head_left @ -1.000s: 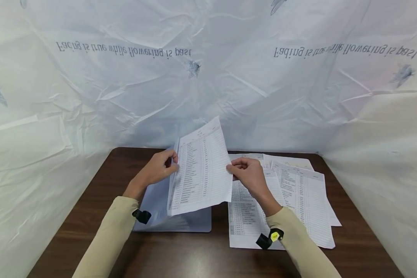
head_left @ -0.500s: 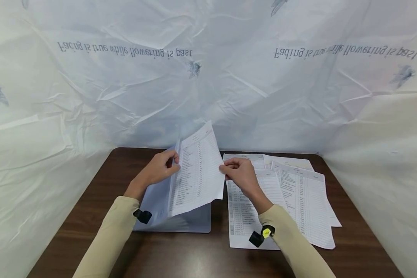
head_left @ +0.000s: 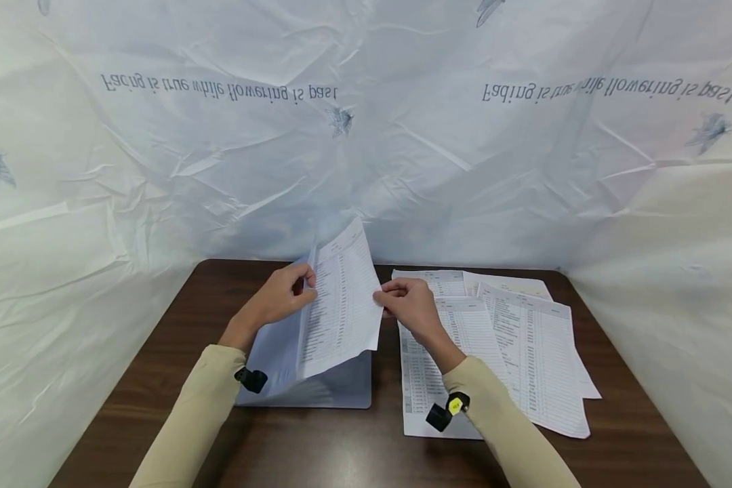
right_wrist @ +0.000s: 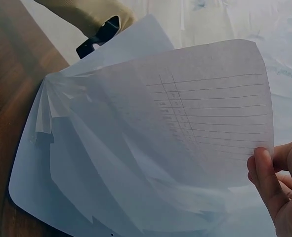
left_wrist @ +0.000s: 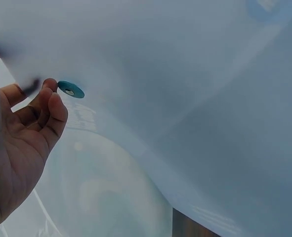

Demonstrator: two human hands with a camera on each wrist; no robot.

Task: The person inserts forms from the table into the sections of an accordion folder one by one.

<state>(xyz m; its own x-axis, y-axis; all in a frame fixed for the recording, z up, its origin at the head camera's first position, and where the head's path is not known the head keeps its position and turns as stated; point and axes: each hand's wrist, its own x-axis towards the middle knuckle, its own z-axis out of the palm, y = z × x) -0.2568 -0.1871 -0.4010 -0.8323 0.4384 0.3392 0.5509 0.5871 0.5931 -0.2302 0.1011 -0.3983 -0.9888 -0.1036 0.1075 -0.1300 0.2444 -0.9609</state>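
A light-blue translucent plastic file folder [head_left: 348, 392] stands spread apart on the left half of the table, its pleated end [right_wrist: 71, 173] showing in the right wrist view. One printed sheet of paper [head_left: 341, 298] is tilted upright, its left part behind the folder's near-side edge. My left hand [head_left: 276, 295] pinches the raised folder edge; beside those fingers in the left wrist view is a teal snap button [left_wrist: 70, 90]. With thumb and fingertips, my right hand [head_left: 411, 306] pinches the sheet's right edge. How deep the sheet sits inside is hidden.
Several printed sheets [head_left: 533, 352] lie overlapping on the right half of the dark wooden table [head_left: 317, 451], partly under my right arm. A white patterned plastic curtain [head_left: 378, 156] hangs behind the table and along both sides.
My right hand has moved left with the sheet, and more of the sheet's left part is now inside the folder. The left hand has stayed at the folder edge.
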